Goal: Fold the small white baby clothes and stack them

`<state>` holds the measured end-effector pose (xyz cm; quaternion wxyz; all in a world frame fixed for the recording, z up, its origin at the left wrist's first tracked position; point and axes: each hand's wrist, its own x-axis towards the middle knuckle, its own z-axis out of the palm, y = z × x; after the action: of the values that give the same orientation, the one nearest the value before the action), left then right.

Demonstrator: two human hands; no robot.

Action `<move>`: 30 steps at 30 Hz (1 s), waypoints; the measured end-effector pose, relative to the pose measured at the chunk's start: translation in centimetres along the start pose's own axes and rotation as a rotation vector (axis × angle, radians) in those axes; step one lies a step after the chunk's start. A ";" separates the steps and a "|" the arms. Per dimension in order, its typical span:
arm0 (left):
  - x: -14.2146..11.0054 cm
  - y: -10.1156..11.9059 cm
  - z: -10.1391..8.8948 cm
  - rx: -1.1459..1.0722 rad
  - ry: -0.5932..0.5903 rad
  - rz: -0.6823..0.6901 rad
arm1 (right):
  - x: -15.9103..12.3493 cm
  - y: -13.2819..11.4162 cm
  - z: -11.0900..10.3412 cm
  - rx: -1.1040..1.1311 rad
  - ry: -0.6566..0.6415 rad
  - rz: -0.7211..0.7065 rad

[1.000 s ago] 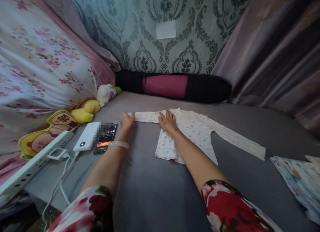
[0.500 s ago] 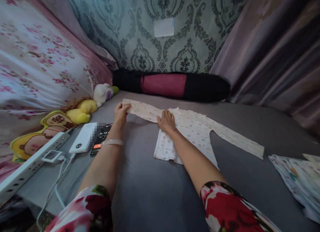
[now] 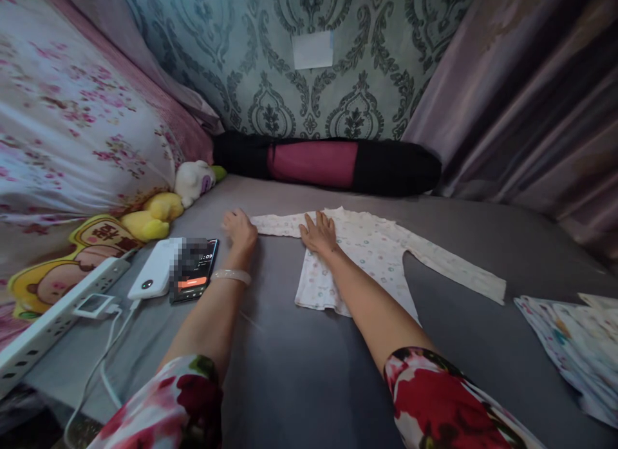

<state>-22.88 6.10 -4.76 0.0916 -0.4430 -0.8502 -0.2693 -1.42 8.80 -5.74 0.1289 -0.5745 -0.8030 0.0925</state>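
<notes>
Here, in the head view, a small printed shirt (image 3: 367, 249) lies flat on the grey bed (image 3: 299, 365). The right hand (image 3: 319, 232) presses on its shoulder, fingers spread flat. The left hand (image 3: 240, 229) rests at the sleeve's end, fingers loosely curled, beside a phone (image 3: 194, 278).

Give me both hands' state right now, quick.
Left hand: on the cuff end of the shirt's left sleeve; grip cannot be told.
Right hand: open, flat on the baby shirt, holding nothing.
</notes>
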 end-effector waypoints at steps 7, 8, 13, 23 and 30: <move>-3.1 4.8 0.8 -0.108 -0.248 0.499 | 0.8 0.2 -0.4 -0.026 -0.027 -0.010; -3.7 5.2 1.3 -0.124 -0.270 0.504 | 1.1 0.3 -0.7 -0.027 -0.029 -0.016; -5.3 5.4 3.2 -0.152 -0.217 0.475 | 3.2 0.8 -2.3 -0.062 -0.087 -0.037; -4.8 5.1 3.9 -0.240 -0.201 0.526 | 5.0 2.0 -2.4 -0.065 -0.013 -0.083; -5.7 5.6 3.7 -0.116 -0.232 0.418 | 4.4 1.8 -1.0 0.005 0.127 0.039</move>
<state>-14.69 6.70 -7.96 0.0215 -0.6417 -0.7280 -0.2402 -0.87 13.56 -4.85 0.1793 -0.5942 -0.7817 0.0604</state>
